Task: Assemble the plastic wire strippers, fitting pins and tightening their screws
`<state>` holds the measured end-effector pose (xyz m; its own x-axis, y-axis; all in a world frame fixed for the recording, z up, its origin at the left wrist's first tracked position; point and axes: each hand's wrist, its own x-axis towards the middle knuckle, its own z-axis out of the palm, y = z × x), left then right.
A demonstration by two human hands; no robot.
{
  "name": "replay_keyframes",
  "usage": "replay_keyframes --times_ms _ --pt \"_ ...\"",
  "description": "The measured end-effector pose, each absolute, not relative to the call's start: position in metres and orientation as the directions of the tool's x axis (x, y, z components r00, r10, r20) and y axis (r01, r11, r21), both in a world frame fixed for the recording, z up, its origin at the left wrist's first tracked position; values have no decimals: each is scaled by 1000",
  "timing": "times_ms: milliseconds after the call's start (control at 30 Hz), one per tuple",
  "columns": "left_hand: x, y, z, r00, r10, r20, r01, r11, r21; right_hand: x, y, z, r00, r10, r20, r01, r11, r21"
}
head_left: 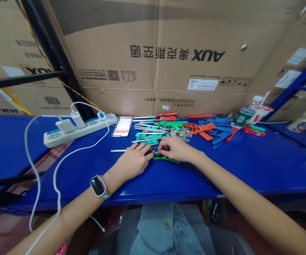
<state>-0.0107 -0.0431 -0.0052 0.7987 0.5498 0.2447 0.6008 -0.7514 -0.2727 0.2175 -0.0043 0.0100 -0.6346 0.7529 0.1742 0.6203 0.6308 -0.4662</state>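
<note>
My left hand point(134, 159), with a watch point(98, 186) on its wrist, is closed at the fingertips on the near end of a green lighter handle shell point(168, 158) lying on the blue table. A thin metal tube point(117, 151) sticks out to the left from behind this hand. My right hand point(175, 148) is pinched over the shell; whatever sits between its fingertips is too small to name. Just beyond both hands spreads a heap of teal plastic parts point(141, 136), metal tubes and clear pieces point(183, 134). Green shells point(172, 124) lie behind it.
Orange shells point(202, 129), blue shells point(221, 127) and red shells point(166, 116) lie at the back. A bottle point(241, 115) and cup point(261, 112) stand right. At left are a power strip point(89, 128) and white cable point(58, 177). A large carton point(153, 71) walls the back.
</note>
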Motion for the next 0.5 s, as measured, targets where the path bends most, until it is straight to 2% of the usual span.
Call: replay_keyframes --times_ms 100,267,500 --pt "-10 -45 -7 797 546 259 602 -748 -280 214 -7 10 -624 765 160 662 626 -412" --pt "-13 -45 -9 798 538 271 600 -749 -282 215 -12 5 -640 739 210 632 662 -404" --pt "-16 -43 -10 768 551 327 606 -790 -93 216 -19 -4 -561 789 251 611 599 -517"
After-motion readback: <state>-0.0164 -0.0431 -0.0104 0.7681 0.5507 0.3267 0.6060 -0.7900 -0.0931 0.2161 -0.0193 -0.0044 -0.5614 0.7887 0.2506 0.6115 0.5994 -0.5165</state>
